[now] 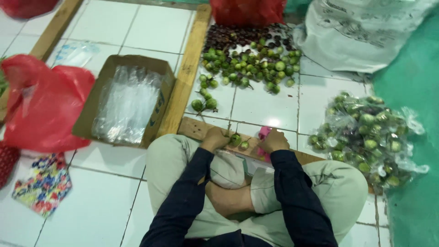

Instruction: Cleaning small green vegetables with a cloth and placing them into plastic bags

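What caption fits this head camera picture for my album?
Seated cross-legged on white tiles, a person's left hand touches small green eggplants while the right hand holds something pink.

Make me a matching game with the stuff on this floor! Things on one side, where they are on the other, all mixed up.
Things:
1. cardboard box
2. pink thing
3. loose green fruits
4. red plastic bag

Places:
A. at the right hand
B. far left, beside the box
C. piled on the white tiles ahead of the person
D. left of the wooden strip, holding clear plastic bags

Pairs: 1-D, 2-A, 3-C, 4-B
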